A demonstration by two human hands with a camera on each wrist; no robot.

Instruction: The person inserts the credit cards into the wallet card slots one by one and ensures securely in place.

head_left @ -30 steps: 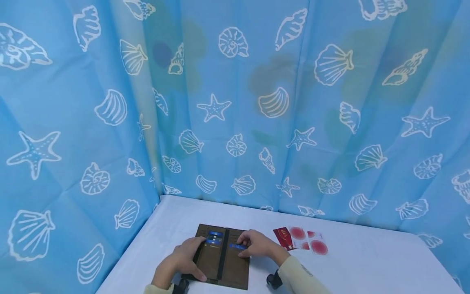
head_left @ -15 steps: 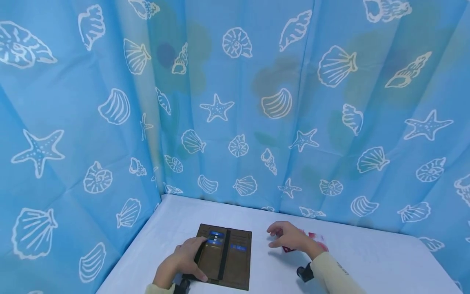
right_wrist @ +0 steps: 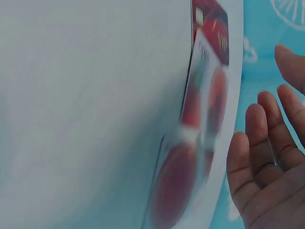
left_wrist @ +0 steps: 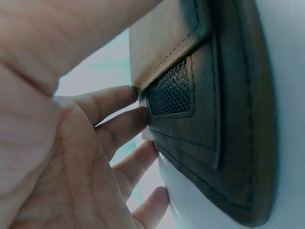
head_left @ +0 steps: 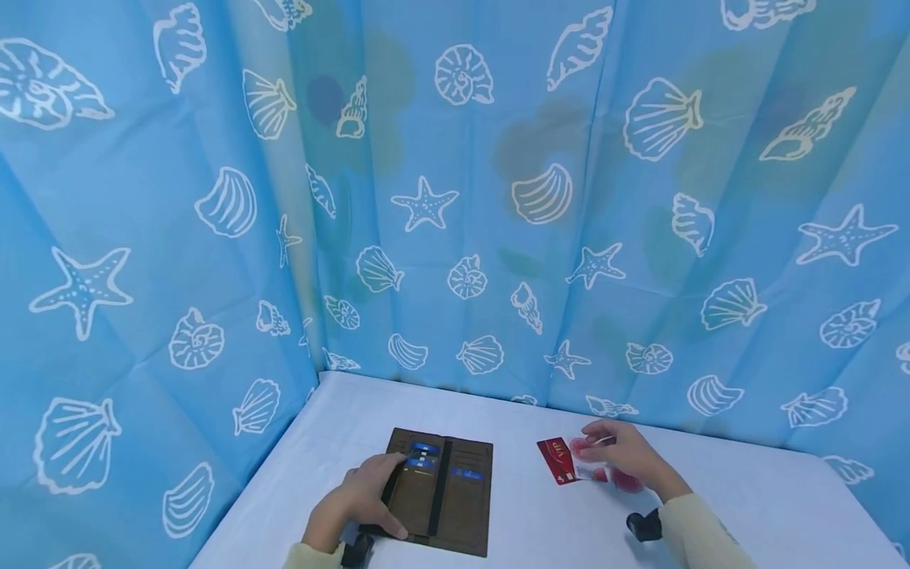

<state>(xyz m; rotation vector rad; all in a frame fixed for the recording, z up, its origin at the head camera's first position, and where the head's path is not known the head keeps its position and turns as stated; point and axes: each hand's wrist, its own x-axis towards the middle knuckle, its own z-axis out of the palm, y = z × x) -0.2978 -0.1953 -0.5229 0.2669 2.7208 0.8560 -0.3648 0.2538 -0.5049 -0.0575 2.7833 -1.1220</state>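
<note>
A brown wallet (head_left: 464,506) lies unfolded on the table, a black strap (head_left: 439,490) running down its middle. Blue cards (head_left: 423,464) show in its left slots, and another blue card (head_left: 465,473) in a right slot. My left hand (head_left: 359,498) rests at the wallet's left side, fingertips against the edge in the left wrist view. Over the loose cards hovers my right hand (head_left: 629,457), fingers loosely bent and holding nothing. A red VIP card (head_left: 553,460) overlaps a white card with red circles (right_wrist: 214,100). A similar card (right_wrist: 174,186) lies beside it, partly hidden in the head view.
A white cloth covers the table (head_left: 554,529). Blue curtains (head_left: 469,197) printed with white shells and starfish stand behind it and along its left side. Each wrist carries a black camera mount, the right one (head_left: 643,525) hanging low over the cloth.
My right hand has left the blue card in the wallet's right slot and moved right to the loose cards. My left hand has stayed on the wallet. The view has shifted slightly.
</note>
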